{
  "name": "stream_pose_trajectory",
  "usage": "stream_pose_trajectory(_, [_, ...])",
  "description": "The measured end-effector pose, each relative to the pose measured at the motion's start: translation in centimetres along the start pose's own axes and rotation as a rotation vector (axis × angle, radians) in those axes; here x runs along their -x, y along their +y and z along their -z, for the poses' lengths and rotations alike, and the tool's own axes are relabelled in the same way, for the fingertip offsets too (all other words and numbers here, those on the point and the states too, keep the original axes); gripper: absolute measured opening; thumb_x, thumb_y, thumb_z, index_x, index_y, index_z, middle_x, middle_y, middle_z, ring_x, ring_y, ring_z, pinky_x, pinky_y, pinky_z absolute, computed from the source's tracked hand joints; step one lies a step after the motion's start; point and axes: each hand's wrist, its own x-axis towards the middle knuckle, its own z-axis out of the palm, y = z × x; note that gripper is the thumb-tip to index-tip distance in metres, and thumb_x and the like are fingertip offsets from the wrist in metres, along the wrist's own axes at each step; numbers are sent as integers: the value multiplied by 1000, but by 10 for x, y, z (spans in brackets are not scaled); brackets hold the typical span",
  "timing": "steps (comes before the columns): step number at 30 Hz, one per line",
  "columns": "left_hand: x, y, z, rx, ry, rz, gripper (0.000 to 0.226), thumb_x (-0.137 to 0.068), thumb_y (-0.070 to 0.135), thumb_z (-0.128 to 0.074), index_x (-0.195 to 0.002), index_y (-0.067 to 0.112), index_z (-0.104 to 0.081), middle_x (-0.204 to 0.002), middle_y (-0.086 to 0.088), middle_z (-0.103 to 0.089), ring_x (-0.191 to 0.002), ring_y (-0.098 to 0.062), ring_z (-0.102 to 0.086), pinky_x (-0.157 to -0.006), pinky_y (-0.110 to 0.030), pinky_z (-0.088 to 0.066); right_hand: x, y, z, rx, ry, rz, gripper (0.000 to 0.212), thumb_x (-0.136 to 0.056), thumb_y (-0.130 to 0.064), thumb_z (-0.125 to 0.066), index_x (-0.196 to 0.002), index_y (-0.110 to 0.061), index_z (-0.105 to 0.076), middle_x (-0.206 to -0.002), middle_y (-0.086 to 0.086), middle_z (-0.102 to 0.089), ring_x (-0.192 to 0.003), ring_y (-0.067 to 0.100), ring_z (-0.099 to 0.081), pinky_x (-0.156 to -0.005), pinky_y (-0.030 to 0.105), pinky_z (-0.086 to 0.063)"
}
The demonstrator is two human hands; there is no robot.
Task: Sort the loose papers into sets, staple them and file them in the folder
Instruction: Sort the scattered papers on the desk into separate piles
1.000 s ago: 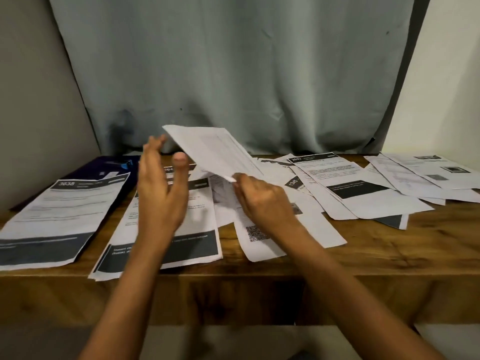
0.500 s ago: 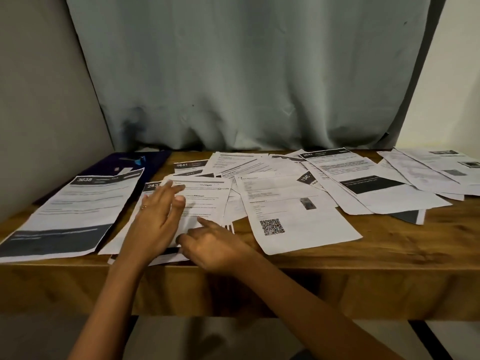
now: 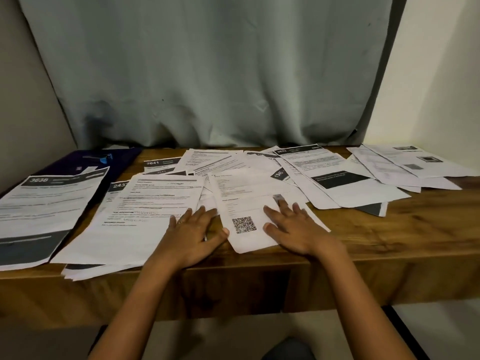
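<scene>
Atop the table point(image 3: 415, 229), left hand point(image 3: 191, 236) and right hand point(image 3: 294, 229) touch papers point(image 3: 145, 211).

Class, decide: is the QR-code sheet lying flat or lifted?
Flat: the white QR-code sheet lies on the wooden table under the right hand.

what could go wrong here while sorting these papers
The right hand lies flat on the QR-code sheet, which overlaps other sheets; sliding it may drag those along and mix sets. The front-left stack reaches the table's front edge near the left hand; a nudge could push it off.
</scene>
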Motion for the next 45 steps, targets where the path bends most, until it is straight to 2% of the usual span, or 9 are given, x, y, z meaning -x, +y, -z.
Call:
stream_pose_trajectory(4, [-7,7,-9,-17,17,110,101,-67,92,-4,-152,36,-1,-161,-1,-3,-147,-30,0,-116,-52,5,7,-3,-8,19,-14,26,59,-99,-55,-18,-151,-37,3,-158,4,19,-144,33,18,-116,43,11])
stream_pose_trajectory(12, [-25,23,-7,0,31,245,96,-71,80,0,-153,30,0,-161,-6,-1,-147,-33,4,-113,-58,9,15,-6,-10,23,-27,30,65,-96,-61,-16,-151,-36,8,-156,3,22,-143,34,21,-116,47,11])
stream_pose_trajectory(15, [-28,31,-5,9,55,174,102,-69,86,7,-153,30,-2,-161,-7,1,-147,-31,5,-114,-54,10,14,21,18,-92,191,1,77,-88,-69,-18,-151,-34,9,-153,-3,28,-140,22,26,-115,43,15])
stream_pose_trajectory(18, [-33,43,-7,-30,35,44,123,-48,95,13,-152,33,-4,-161,-5,0,-147,-28,6,-114,-51,10,-2,73,45,-95,396,-160,76,-94,-61,-28,-153,-23,-2,-158,1,15,-145,18,15,-115,39,11])
stream_pose_trajectory(27, [-49,56,-25,-138,-84,-50,135,-34,99,18,-152,35,2,-160,-4,10,-147,-26,10,-117,-48,9,-44,149,43,-18,77,-292,73,-98,-56,-28,-153,-13,-7,-160,8,-1,-148,24,2,-117,46,-1])
stream_pose_trajectory(31, [-51,54,-25,-135,-72,-58,132,-36,99,18,-151,37,3,-160,-1,12,-147,-23,12,-119,-45,8,-41,144,44,3,115,-278,66,-99,-52,-31,-151,-14,-21,-159,7,-17,-146,24,-16,-117,43,-12])
stream_pose_trajectory(36, [-52,57,-27,-155,-44,-46,133,-33,97,23,-151,38,5,-160,0,11,-147,-21,11,-119,-42,6,-33,138,36,103,387,-191,44,-96,-47,-43,-120,-15,-60,-123,7,-62,-109,23,-57,-89,35,-49])
stream_pose_trajectory(41, [-53,57,-29,-165,-36,-42,131,-34,96,25,-150,39,6,-160,2,11,-147,-20,11,-119,-41,6,-17,126,34,135,481,16,35,-92,-46,-46,-104,-22,-69,-98,0,-69,-87,14,-62,-70,27,-52])
stream_pose_trajectory(45, [-52,55,-30,-155,-34,-44,131,-34,97,24,-150,39,5,-160,2,11,-147,-20,10,-119,-41,7,7,111,21,83,508,148,36,-93,-46,-43,-90,-22,-70,-88,-5,-67,-85,10,-57,-60,22,-40])
